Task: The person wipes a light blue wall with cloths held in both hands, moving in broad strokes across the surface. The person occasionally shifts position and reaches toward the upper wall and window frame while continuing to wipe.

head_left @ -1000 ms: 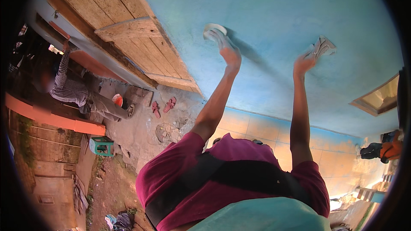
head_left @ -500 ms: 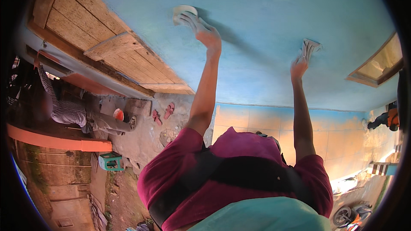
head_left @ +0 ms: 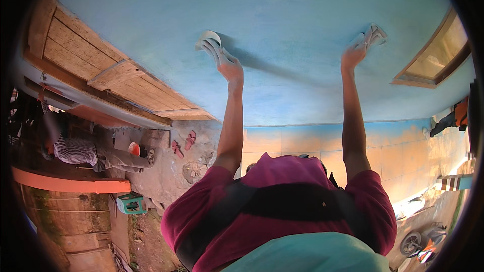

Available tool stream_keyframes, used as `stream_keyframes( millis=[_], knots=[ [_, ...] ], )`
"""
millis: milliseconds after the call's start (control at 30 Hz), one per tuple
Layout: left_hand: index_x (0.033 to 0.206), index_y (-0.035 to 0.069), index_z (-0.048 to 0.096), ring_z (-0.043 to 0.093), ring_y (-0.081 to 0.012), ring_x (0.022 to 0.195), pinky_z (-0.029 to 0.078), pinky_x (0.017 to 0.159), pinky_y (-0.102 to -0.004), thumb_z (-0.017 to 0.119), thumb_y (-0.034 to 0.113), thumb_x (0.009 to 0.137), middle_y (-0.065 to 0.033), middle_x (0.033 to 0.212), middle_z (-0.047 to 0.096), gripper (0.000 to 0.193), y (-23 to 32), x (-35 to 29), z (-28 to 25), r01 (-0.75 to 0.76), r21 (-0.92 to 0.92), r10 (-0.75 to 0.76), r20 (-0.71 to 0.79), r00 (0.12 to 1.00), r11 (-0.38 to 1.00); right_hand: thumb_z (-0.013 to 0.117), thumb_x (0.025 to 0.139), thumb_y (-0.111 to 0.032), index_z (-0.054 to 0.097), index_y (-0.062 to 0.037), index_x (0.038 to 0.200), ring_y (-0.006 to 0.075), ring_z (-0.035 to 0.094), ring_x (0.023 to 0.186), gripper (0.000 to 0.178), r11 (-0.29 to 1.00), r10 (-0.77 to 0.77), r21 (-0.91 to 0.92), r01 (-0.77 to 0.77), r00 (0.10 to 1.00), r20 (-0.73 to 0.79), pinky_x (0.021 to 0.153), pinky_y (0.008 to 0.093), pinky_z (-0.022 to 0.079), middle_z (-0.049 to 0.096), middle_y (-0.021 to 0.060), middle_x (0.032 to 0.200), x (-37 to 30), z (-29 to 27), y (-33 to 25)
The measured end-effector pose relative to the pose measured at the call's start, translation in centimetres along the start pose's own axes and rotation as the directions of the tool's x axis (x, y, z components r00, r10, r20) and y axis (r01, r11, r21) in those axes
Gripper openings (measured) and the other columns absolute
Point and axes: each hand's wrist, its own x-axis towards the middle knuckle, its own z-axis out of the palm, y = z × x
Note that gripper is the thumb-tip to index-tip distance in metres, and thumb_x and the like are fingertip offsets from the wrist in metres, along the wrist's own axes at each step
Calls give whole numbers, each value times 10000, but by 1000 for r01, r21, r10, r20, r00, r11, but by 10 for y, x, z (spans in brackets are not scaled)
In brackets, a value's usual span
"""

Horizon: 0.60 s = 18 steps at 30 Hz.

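My left hand (head_left: 219, 55), dusty white, presses a curved pale sheet that looks like sandpaper (head_left: 207, 36) against the light-blue wall (head_left: 287, 70). Its fingers lie along the sheet and hold it to the surface. Further right, my right hand (head_left: 357, 49) is closed around a folded greyish-white sheet (head_left: 376, 35), also against the wall; this one looks like sandpaper too, though its kind is not certain. Both arms are raised and stretched out. From the left hand a long shadow runs across the wall.
A wooden plank door (head_left: 111, 70) is at left, a framed window (head_left: 438, 53) at right. Below the wall lies a tiled floor (head_left: 312, 143). Pink sandals (head_left: 189, 140), a green stool (head_left: 131, 203) and another person (head_left: 75, 150) are at left; a motorcycle (head_left: 413, 243) stands lower right.
My left hand has slid lower on the wall with its sheet. My right hand has moved up and to the right, nearer the window. The view has turned slightly.
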Motion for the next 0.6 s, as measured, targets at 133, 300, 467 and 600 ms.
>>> stream_keyframes(
  millis=[133, 300, 467, 600],
  knots=[
    [1521, -152, 247, 120, -501, 1509, 266, 1228, -530, 381, -50, 1025, -371, 1605, 155, 525, 17, -8, 17, 91, 60, -86, -83, 993, 994, 605, 901, -23, 582, -17, 1381, 387, 425, 1427, 480, 858, -451, -110, 502, 838, 307, 1140, 531, 373, 482, 201, 1522, -53, 26, -57],
    [1506, -169, 260, 136, -511, 1507, 246, 1224, -530, 393, -2, 1043, -377, 1602, 169, 509, 23, -7, 5, 80, 80, -77, -44, 996, 994, 629, 899, -47, 643, -104, 1302, 360, 479, 1376, 408, 827, -532, 200, 526, 613, 584, 1138, 539, 383, 574, 66, 1431, -70, 7, -10],
    [1508, -161, 273, 167, -507, 1503, 239, 1225, -517, 397, 74, 1071, -380, 1595, 185, 511, 29, -18, 6, 230, 6, -230, 17, 973, 973, 519, 987, -63, 557, -2, 1399, 472, 329, 1466, 418, 913, -358, -141, 382, 919, 166, 1191, 546, 291, 444, 188, 1558, 18, -48, 84],
    [1477, -170, 331, 229, -523, 1475, 269, 1215, -512, 392, 110, 1083, -396, 1564, 247, 487, 37, -19, 22, 170, 81, -160, -114, 980, 982, 491, 1001, -46, 484, 27, 1466, 525, 245, 1481, 470, 998, 29, -57, -39, 984, -174, 1200, 576, 245, 386, 263, 1573, 54, -20, 58]
  ],
)
